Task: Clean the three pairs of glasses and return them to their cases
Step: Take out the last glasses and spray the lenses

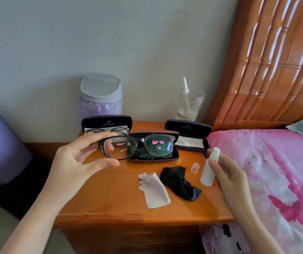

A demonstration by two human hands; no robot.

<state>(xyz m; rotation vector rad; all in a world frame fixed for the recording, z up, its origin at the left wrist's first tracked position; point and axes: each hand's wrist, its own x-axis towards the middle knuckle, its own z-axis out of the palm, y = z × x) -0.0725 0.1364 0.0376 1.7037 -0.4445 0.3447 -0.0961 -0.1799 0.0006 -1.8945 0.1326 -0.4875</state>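
Inspector: Glasses [137, 147], where?
Operator: I see them raised over the tabletop [119, 198], long axis sideways. Left hand [77, 162] fingers [108, 163] pinch their left end; right hand [229, 178] grips the spray bottle [209, 171] near their right end.

Bare left grip [73, 162], bare right grip [229, 182], slender bare forearms [37, 208], short plain fingernails [114, 163]

Soft daylight, glossy glare, edges warped
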